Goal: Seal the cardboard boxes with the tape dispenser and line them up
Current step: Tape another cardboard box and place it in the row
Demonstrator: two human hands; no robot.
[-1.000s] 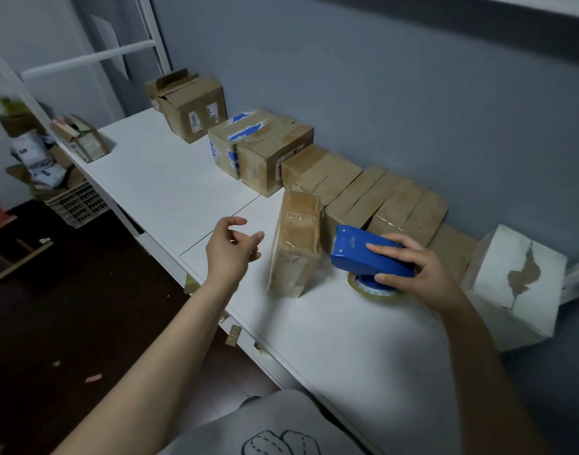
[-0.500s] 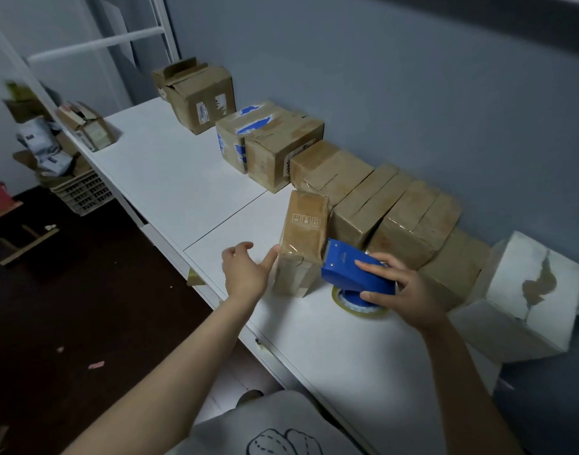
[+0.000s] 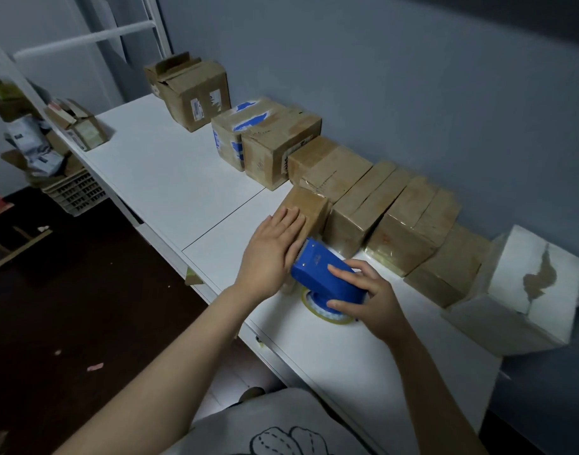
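White desk (image 3: 170, 165) runs along a grey-blue wall (image 3: 412, 93), and just past its middle seam stands the box in hand (image 3: 314, 201), a small brown carton set just in front of the row behind it. The left hand (image 3: 271, 254) lies flat on it, fingers straight and together, pressing down. At five o'clock from the carton the blue tape dispenser (image 3: 321, 270) points its toothed edge at it. The right hand (image 3: 370, 297) curls round the dispenser's body, and the tape roll (image 3: 324, 313) rests on the desk beneath.

By my judgement this carton is at the sealing step. Whether fresh tape already crosses it I cannot tell. From one to three o'clock a row of boxes (image 3: 412, 221) stands side by side against the wall, glossy with tape, so those look sealed and lined up. A white box (image 3: 527, 290) ends the row at three o'clock. At eleven o'clock an open-flapped box (image 3: 196, 90) looks unsealed. So does a small open box (image 3: 78, 126) at ten o'clock, by the desk edge. Both seem left to do.

As for writing, a white label (image 3: 197, 108) on the open-flapped box carries print too small to read. A blue-marked box (image 3: 235, 126) next along the row shows only colour patches. The dispenser bears a raised mark, also illegible.
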